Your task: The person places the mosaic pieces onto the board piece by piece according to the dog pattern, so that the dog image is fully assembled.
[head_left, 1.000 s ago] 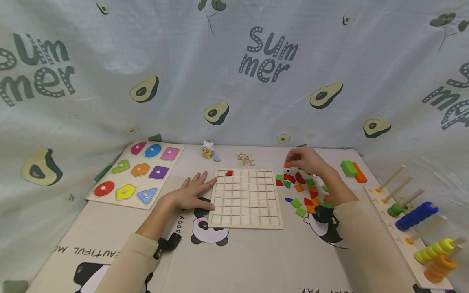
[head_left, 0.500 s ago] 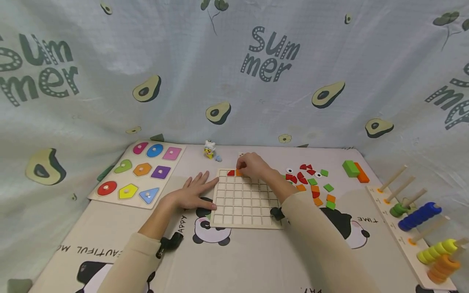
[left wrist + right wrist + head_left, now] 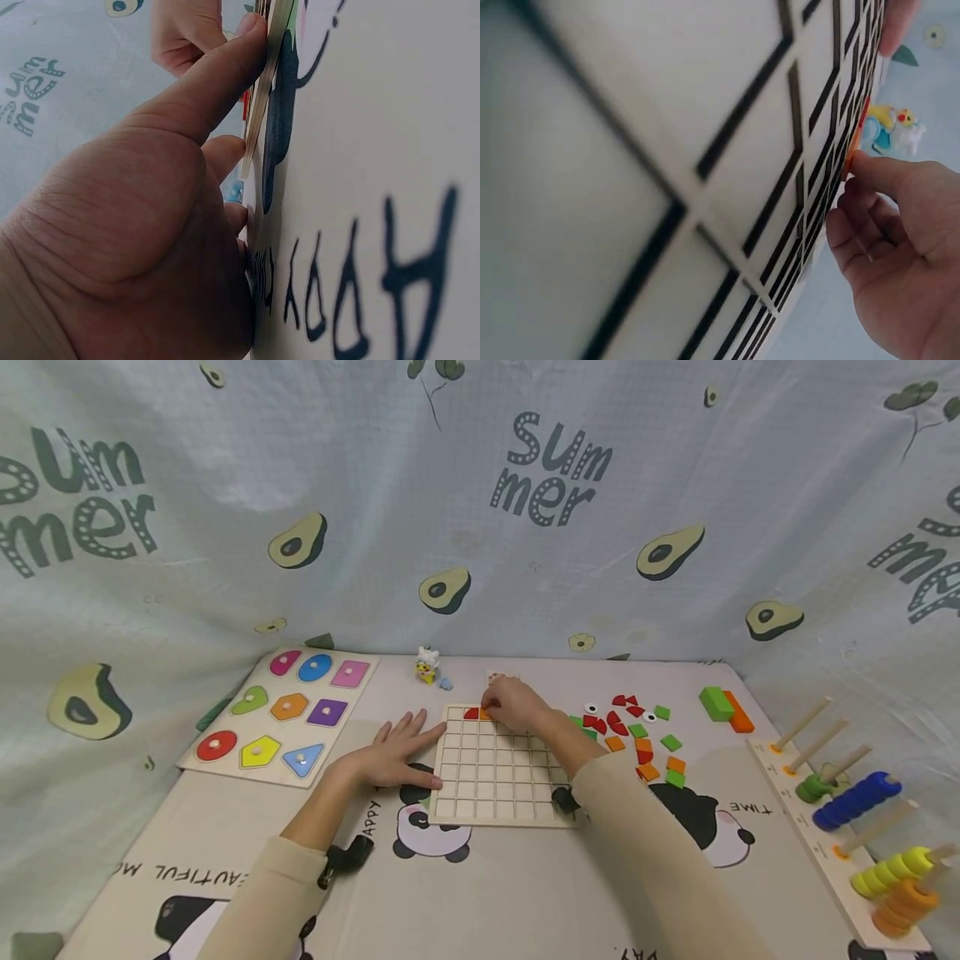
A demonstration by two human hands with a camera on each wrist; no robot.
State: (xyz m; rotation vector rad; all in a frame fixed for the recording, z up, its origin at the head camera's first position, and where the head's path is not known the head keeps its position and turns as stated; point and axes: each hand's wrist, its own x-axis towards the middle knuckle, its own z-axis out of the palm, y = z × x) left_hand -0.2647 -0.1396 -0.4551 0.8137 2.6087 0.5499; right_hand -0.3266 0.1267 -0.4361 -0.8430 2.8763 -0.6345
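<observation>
Inspecting the worktop (image 3: 480,893) finds a pale wooden grid board (image 3: 483,789) lying flat before the person. The right hand (image 3: 517,706) is over the board's far edge; its grip is narrow, fingers pinching an orange tile (image 3: 485,713) at the top row, directly right of a red piece (image 3: 471,713). Whether the tile is fully seated in its compartment cannot be told, the fingers covering part of it. The left hand (image 3: 393,756) has a wide grip, fingers spread, thumb and forefinger touching the board's left edge and holding nothing.

Right of the board lie scattered green, red and orange pieces, including a green tile (image 3: 671,742), and two round eye-marked discs. A knobbed shape puzzle (image 3: 251,724) is at the left. Behind the board stands a small figurine (image 3: 427,666); a printed card (image 3: 493,675) is partly hidden by the right hand. At the far right, a green block (image 3: 717,704) touches an orange block (image 3: 739,713), near a ring-and-peg stand (image 3: 828,850).
</observation>
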